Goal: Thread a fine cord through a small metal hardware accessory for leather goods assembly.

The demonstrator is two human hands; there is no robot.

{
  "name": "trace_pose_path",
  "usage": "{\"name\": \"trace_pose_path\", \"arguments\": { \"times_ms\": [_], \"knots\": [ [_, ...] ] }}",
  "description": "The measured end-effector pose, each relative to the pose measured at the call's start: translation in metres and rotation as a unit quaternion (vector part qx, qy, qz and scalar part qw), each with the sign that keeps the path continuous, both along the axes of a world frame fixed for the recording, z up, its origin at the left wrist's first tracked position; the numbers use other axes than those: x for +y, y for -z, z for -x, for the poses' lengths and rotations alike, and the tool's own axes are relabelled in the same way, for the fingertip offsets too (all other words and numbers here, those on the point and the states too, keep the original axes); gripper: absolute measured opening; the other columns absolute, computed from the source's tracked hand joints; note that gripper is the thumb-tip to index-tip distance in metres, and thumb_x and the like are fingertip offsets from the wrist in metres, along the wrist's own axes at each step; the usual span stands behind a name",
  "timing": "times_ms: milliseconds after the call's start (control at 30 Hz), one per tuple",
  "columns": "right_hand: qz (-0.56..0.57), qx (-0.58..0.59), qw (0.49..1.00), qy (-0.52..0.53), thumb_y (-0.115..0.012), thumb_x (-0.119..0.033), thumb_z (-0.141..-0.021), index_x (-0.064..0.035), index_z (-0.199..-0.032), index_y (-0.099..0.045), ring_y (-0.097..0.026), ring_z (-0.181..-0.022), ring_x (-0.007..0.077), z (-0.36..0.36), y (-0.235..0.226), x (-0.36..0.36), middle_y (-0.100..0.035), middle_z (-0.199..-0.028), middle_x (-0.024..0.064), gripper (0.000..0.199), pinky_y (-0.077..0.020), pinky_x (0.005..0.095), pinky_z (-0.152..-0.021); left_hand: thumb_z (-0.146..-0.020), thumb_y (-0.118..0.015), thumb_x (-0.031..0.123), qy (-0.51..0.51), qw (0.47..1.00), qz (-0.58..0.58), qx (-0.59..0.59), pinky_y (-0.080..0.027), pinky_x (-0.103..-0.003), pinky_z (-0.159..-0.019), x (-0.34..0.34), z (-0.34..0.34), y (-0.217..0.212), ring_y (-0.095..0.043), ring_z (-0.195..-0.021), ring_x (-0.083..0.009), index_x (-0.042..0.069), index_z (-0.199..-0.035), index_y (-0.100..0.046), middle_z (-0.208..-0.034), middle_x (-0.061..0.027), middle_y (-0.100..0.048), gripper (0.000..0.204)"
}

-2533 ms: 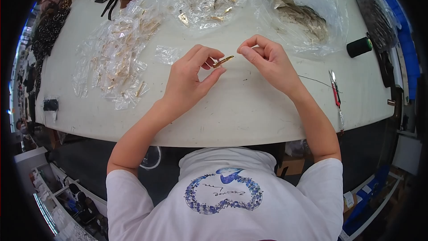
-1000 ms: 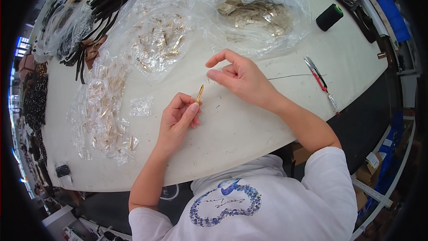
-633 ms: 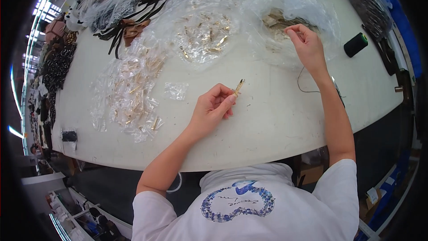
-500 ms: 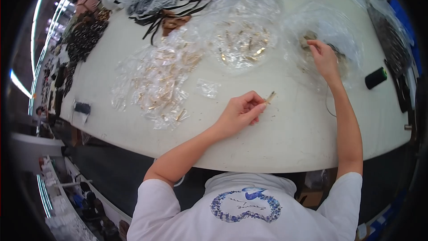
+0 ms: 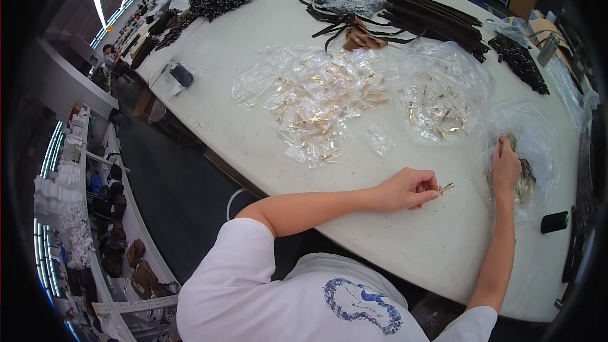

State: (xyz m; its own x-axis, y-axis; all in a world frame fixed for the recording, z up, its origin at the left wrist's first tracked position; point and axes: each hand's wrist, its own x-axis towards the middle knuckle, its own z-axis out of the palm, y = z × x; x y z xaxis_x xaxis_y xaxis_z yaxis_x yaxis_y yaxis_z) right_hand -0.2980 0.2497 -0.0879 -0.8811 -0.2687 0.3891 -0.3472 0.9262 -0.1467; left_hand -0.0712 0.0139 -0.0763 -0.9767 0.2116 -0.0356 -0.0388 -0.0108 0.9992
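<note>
My left hand (image 5: 408, 190) is closed in a pinch just over the white table. From its fingertips stick out small, thin gold-coloured metal pieces (image 5: 447, 187); their exact kind is too small to make out. My right hand (image 5: 506, 168) reaches into an open clear plastic bag (image 5: 544, 128), its fingers drawn together at the bag's far side. Grey-olive contents (image 5: 525, 180) lie in the bag under and beside that hand. Whatever the right fingers grip is hidden. A small flat clear packet (image 5: 379, 140) lies beyond my left hand.
Small clear packets with gold pieces form a pile (image 5: 323, 107) left of centre. Beside it lies a large clear bag (image 5: 443, 104) of similar pieces. Dark strips (image 5: 434, 22) lie farther back, near brown scraps (image 5: 364, 39). A black thread spool (image 5: 555, 222) is at the right.
The view has swung left, shifting the table's contents rightward. My right hand's fingers have gone from apart above the bag to closed at its contents. The left hand keeps its pinch.
</note>
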Motion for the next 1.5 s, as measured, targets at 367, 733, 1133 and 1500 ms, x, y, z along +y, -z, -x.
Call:
{"name": "trace_pose_path", "arguments": {
  "times_ms": [367,733,1133,1500],
  "knots": [
    [0.089,-0.013,0.996,0.017,-0.063,-0.024,-0.095,-0.0045,-0.098,-0.066,-0.068,-0.080,0.0352,-0.021,-0.026,0.056,-0.071,-0.085,0.0154,0.020,-0.0508,0.0437,-0.071,-0.100,-0.063,0.022,0.006,0.998,-0.040,-0.046,-0.052,-0.021,-0.063,0.002,0.005,0.000,-0.060,-0.072,-0.0052,0.003,-0.102,-0.062,-0.085,0.0002,-0.062,0.019],
    [0.230,0.017,0.969,0.089,-0.061,-0.028,-0.096,-0.0072,-0.098,-0.076,-0.061,-0.058,0.0226,-0.044,-0.031,0.054,-0.070,-0.072,0.0071,0.025,-0.0469,0.0339,-0.058,-0.099,-0.063,0.018,-0.040,0.998,0.004,-0.049,-0.051,-0.022,-0.067,-0.009,0.010,0.000,-0.060,-0.073,-0.0052,0.004,-0.108,-0.065,-0.087,-0.0009,-0.066,0.016],
    [0.573,-0.449,0.664,-0.171,-0.053,-0.017,-0.102,-0.0022,-0.109,-0.071,-0.028,-0.048,-0.0001,-0.158,-0.051,-0.028,-0.045,-0.060,-0.0101,0.025,-0.0214,0.0201,-0.045,-0.097,-0.065,0.013,-0.034,0.996,-0.084,0.019,-0.053,-0.032,-0.087,0.018,0.020,-0.015,-0.068,-0.096,-0.0156,0.002,-0.110,-0.067,-0.108,-0.0087,-0.070,0.017],
    [0.563,-0.493,0.645,-0.159,-0.060,-0.018,-0.100,-0.0042,-0.118,-0.072,-0.039,-0.058,-0.0008,-0.157,-0.049,-0.026,-0.067,-0.081,-0.0038,0.025,-0.0308,0.0191,-0.050,-0.098,-0.062,0.017,-0.016,0.965,-0.200,-0.170,-0.053,-0.029,-0.086,-0.005,0.017,-0.018,-0.068,-0.091,-0.0164,0.001,-0.099,-0.063,-0.105,-0.0143,-0.070,0.017]
  ]
}}
